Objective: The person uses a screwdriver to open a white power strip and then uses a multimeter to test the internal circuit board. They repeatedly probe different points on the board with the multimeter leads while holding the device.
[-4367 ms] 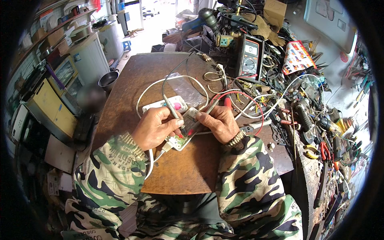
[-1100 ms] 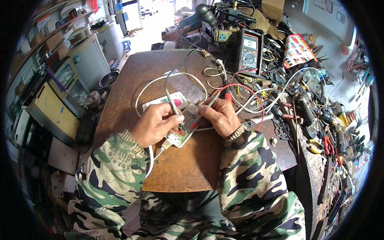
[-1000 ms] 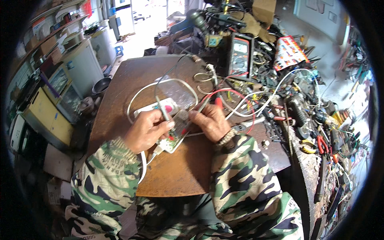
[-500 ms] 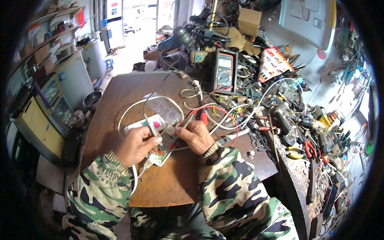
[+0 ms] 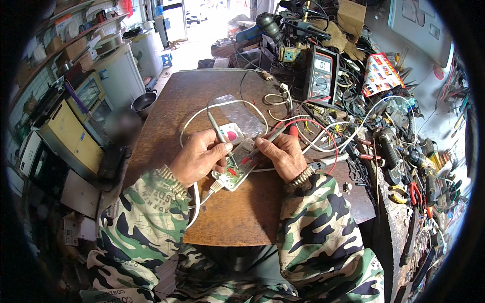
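My left hand [image 5: 198, 159] pinches a pale, pen-shaped test probe [image 5: 216, 127] with a dark lead. Its lower end reaches down to an opened white plastic case [image 5: 235, 188] with a green circuit board and short red wires. Closed on a second test probe [image 5: 276, 134], with a red lead, is my right hand [image 5: 285, 155], at the case's far right side. Whether either tip touches metal is too small to tell. Just beyond the case lies a white cover [image 5: 227, 129] with a pink patch. A white cable [image 5: 214, 188] enters the case at its near left.
The multimeter [image 5: 321, 76] stands upright at the table's far right. A clear plastic bag [image 5: 245, 117] lies on the brown table [image 5: 227, 222] inside a loop of white cable. Pliers [image 5: 327, 161] rest right of my right hand. Heaped tools and wires crowd the right side.
The whole scene has shifted right and slightly up in the picture as the view turned. Both hands keep their probes over the opened case, with little visible movement relative to it.
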A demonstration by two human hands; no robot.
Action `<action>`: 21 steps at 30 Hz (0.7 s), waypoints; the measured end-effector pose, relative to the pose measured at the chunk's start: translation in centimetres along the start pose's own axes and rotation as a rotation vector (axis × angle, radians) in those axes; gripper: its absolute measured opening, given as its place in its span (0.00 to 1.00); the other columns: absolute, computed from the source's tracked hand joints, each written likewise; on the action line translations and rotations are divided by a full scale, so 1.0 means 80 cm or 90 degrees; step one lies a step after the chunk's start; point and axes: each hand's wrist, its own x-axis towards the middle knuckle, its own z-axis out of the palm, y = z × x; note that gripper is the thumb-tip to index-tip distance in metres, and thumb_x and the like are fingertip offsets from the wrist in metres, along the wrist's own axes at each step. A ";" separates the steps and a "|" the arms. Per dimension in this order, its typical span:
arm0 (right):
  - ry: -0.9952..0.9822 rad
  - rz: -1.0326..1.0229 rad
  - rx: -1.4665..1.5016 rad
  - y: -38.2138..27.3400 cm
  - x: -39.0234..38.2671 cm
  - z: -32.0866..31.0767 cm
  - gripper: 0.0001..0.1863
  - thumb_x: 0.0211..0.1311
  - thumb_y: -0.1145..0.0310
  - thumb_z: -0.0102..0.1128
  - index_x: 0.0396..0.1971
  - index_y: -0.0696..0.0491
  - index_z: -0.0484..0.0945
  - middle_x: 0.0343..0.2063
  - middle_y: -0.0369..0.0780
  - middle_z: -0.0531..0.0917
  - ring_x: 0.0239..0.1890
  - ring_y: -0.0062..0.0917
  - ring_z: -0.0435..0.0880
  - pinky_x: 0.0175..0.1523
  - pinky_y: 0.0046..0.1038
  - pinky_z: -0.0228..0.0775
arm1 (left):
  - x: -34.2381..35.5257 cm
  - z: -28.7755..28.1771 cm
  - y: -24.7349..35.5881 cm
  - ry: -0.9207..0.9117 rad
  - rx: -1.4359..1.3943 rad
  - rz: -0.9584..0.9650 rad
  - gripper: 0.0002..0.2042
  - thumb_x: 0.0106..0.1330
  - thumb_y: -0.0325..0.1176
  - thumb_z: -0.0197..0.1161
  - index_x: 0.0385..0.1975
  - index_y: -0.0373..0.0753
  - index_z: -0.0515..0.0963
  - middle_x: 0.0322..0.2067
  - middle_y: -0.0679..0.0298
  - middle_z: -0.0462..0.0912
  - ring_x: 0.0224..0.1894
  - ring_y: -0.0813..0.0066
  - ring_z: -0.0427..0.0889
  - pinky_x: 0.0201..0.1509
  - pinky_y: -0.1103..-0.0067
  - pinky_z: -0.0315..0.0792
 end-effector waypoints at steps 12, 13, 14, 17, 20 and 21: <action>-0.017 -0.009 0.005 -0.004 0.002 0.003 0.13 0.67 0.67 0.56 0.36 0.63 0.81 0.27 0.36 0.84 0.30 0.19 0.79 0.37 0.25 0.71 | -0.005 -0.006 0.000 0.028 0.032 0.021 0.09 0.71 0.34 0.59 0.40 0.34 0.76 0.27 0.68 0.79 0.28 0.85 0.78 0.31 0.86 0.74; -0.021 -0.018 0.004 -0.003 0.003 0.004 0.13 0.66 0.67 0.56 0.36 0.63 0.81 0.27 0.36 0.83 0.30 0.18 0.78 0.37 0.25 0.71 | -0.006 -0.007 -0.001 0.031 0.034 0.026 0.09 0.71 0.33 0.59 0.40 0.34 0.76 0.28 0.68 0.79 0.28 0.85 0.78 0.31 0.86 0.74; -0.017 -0.012 -0.003 0.000 0.003 0.002 0.13 0.66 0.66 0.57 0.36 0.63 0.81 0.27 0.36 0.83 0.30 0.18 0.78 0.37 0.24 0.71 | -0.003 -0.005 -0.004 0.026 0.033 0.033 0.09 0.70 0.33 0.59 0.40 0.33 0.76 0.28 0.67 0.79 0.28 0.84 0.78 0.31 0.86 0.74; -0.008 0.002 -0.022 0.005 0.001 -0.005 0.14 0.66 0.66 0.57 0.36 0.63 0.81 0.27 0.35 0.83 0.29 0.17 0.76 0.36 0.24 0.69 | 0.004 -0.001 -0.007 0.014 0.039 0.044 0.09 0.70 0.33 0.59 0.40 0.33 0.77 0.28 0.67 0.79 0.27 0.84 0.78 0.31 0.85 0.74; -0.015 0.001 -0.021 0.002 0.001 -0.003 0.14 0.66 0.65 0.58 0.36 0.63 0.82 0.27 0.35 0.83 0.29 0.17 0.76 0.36 0.23 0.69 | 0.001 -0.001 -0.003 0.014 0.072 0.052 0.08 0.70 0.32 0.59 0.40 0.33 0.77 0.28 0.68 0.78 0.27 0.85 0.77 0.31 0.85 0.74; -0.024 -0.004 -0.013 0.000 0.003 0.002 0.14 0.66 0.65 0.58 0.36 0.63 0.82 0.27 0.35 0.83 0.29 0.17 0.76 0.35 0.23 0.69 | -0.003 -0.004 -0.001 0.020 0.088 0.053 0.08 0.70 0.32 0.59 0.39 0.33 0.77 0.28 0.68 0.78 0.27 0.85 0.77 0.31 0.85 0.74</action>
